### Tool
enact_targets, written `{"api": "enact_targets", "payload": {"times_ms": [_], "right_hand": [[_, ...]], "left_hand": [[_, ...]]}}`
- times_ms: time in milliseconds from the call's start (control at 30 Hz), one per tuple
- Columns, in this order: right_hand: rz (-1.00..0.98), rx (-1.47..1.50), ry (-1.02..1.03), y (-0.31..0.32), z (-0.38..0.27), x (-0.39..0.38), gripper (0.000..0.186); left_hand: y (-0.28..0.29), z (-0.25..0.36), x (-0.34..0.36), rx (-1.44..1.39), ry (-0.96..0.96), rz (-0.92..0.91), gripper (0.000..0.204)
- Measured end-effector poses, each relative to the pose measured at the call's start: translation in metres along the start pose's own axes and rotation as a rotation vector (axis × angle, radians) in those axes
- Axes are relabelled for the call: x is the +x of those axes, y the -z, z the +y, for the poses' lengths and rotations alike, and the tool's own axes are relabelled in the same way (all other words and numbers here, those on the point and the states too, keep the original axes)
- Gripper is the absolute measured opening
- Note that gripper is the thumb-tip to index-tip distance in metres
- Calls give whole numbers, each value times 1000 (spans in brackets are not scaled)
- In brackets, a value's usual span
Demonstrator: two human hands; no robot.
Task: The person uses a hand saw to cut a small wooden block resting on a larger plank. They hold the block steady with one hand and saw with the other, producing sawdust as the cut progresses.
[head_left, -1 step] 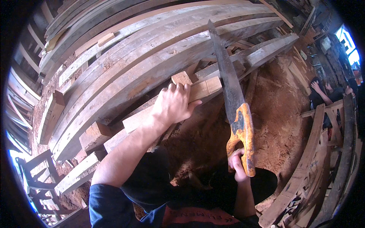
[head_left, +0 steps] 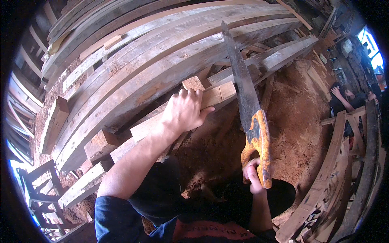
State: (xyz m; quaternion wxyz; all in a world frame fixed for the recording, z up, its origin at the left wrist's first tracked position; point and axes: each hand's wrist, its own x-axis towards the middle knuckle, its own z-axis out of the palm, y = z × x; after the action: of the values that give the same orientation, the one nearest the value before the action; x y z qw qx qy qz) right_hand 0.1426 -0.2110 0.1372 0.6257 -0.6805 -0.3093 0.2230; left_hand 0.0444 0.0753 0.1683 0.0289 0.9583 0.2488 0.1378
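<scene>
Beside the end of a pale, squared wooden batten (head_left: 219,93), a handsaw (head_left: 244,87) points away from the person, its long, tapering metal blade dull and stained. The right hand (head_left: 253,173) grips its scuffed yellow-orange looped handle. The left hand (head_left: 183,109) clasps the straight-edged batten above reddish-brown, crumbly ground (head_left: 293,133); whether blade touches wood, I cannot tell.

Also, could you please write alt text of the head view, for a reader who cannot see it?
A person's right hand holds a handsaw by its orange-yellow handle, blade pointing away, while the left hand grips a wooden piece beside the blade. Long wooden beams lie beyond, and reddish-brown ground shows below.
</scene>
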Motion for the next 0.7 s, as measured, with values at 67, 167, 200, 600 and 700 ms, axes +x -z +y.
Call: {"api": "enact_targets", "payload": {"times_ms": [67, 167, 200, 600, 700], "right_hand": [[10, -47, 25, -1, 2, 2, 16], [3, -97, 38, -1, 3, 4, 17], [-5, -119, 44, 0, 3, 4, 17], [4, 184, -39, -2, 5, 1, 16], [-176, 273, -6, 4, 5, 3, 15]], "left_hand": [[0, -2, 3, -3, 1, 2, 59], [1, -2, 5, -5, 8, -8, 60], [2, -2, 5, -6, 8, -15, 60], [4, -2, 4, 0, 4, -47, 63], [3, -2, 5, -21, 11, -23, 64]]}}
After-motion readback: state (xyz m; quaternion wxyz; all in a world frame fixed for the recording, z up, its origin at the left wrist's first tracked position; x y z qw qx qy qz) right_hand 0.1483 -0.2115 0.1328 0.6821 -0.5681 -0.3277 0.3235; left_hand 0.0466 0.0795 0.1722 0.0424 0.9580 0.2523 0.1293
